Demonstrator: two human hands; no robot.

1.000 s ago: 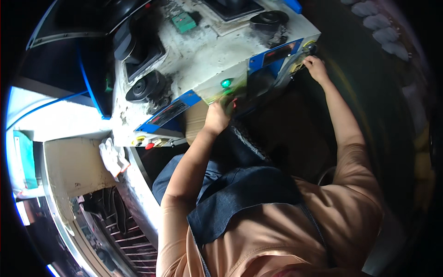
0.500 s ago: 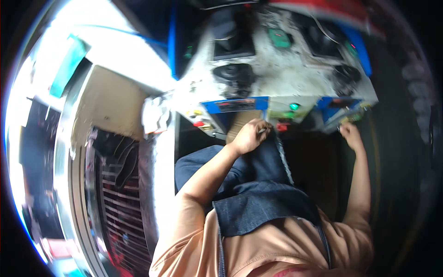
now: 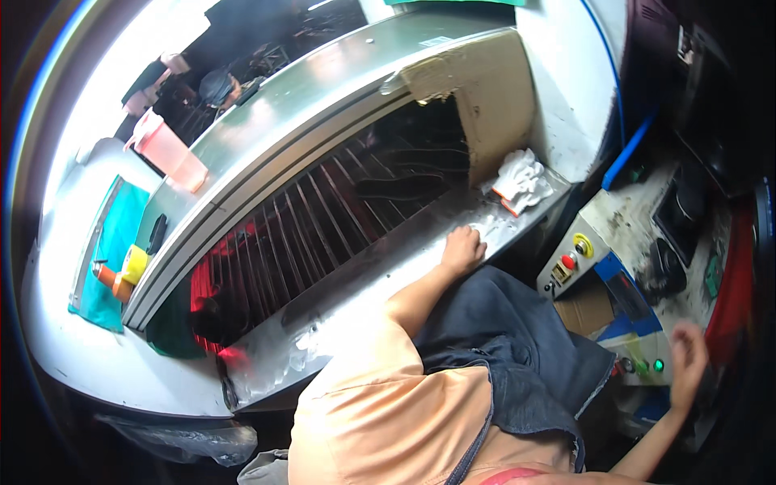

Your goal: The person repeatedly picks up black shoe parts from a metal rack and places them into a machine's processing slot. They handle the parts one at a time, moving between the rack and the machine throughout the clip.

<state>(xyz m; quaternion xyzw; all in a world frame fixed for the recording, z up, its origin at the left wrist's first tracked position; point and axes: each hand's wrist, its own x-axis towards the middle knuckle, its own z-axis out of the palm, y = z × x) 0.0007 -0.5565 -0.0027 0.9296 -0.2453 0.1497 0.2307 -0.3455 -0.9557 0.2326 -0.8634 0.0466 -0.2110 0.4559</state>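
left hand (image 3: 462,250): off control panel (image 3: 602,279), now on metal ledge (image 3: 388,279) | right hand (image 3: 687,360): lifted, blurred

At frame centre, the left hand (image 3: 462,250) rests, fingers curled, on the shiny steel ledge (image 3: 356,299) of a long grey metal machine with slatted racks (image 3: 323,218). A white cloth glove (image 3: 521,179) lies just upper right of it. At lower right, the blurred right hand (image 3: 687,356) hovers beside a control box with green buttons (image 3: 643,356).
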